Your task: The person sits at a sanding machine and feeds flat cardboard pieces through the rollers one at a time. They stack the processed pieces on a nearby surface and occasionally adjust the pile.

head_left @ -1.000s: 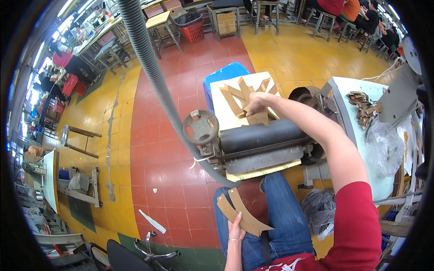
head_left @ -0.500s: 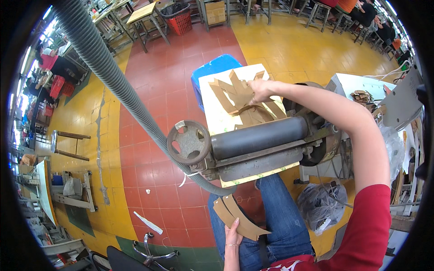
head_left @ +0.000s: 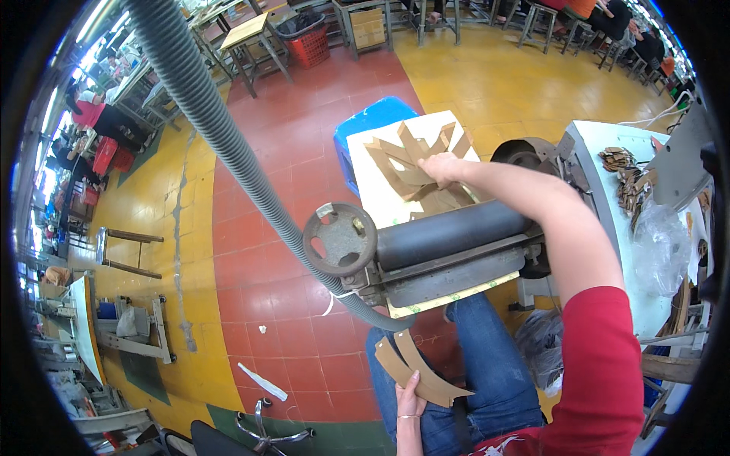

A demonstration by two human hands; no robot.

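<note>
My left hand (head_left: 410, 398) is closed on two curved tan strips (head_left: 414, 366) over my lap; they look like leather or card and lie fanned side by side. Past the dark roller (head_left: 456, 234) of a machine, my right hand (head_left: 442, 169) reaches the loose pile of tan strips (head_left: 391, 169). Its fingers are curled in against a strip in the pile, with the fingertips partly hidden. The pile lies crisscrossed on a white board (head_left: 365, 144) behind the roller.
A blue plastic stool or bin (head_left: 380, 114) shows under the board. At the roller's left end are a round handwheel (head_left: 340, 239) and a thick grey hose (head_left: 220, 129). On the right, a pale table (head_left: 608, 220) bears more brown pieces and a plastic bag (head_left: 661, 251).
The whole view has shifted slightly, so the machine appears further right. My right hand has moved a little among the piled strips, which lie differently. My left hand keeps its two strips.
</note>
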